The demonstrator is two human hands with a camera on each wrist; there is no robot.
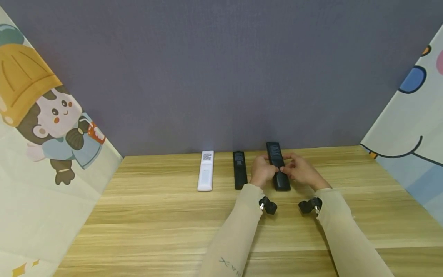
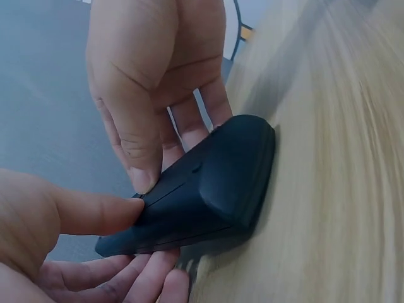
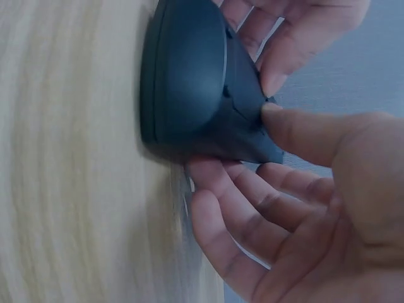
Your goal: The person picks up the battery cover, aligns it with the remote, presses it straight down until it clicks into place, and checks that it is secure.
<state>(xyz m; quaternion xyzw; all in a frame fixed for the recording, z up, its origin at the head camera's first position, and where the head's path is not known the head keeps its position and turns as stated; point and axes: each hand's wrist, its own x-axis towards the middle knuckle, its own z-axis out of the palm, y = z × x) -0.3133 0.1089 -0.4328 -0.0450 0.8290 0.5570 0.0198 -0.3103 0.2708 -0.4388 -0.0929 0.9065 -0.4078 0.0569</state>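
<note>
A black remote control point(image 1: 282, 182) lies with its back up at the right of the row, labels on its far half. My left hand point(image 1: 263, 170) grips its left side and my right hand point(image 1: 303, 170) its right side. In the left wrist view, both thumbs press near each other on the back of the remote point(image 2: 233, 177), while other fingers reach around its sides. Its near end rests on the table, and the far end appears tilted up. The right wrist view shows the fingers of my right hand point(image 3: 297, 208) along one side; the undersides are hidden.
Left of my hands lie a second black remote point(image 1: 240, 175) and a white remote point(image 1: 206, 177), both back up on the wooden table point(image 1: 155, 223). A grey wall point(image 1: 221, 77) stands behind the table, with cartoon-printed panels point(image 1: 24, 161) at the sides.
</note>
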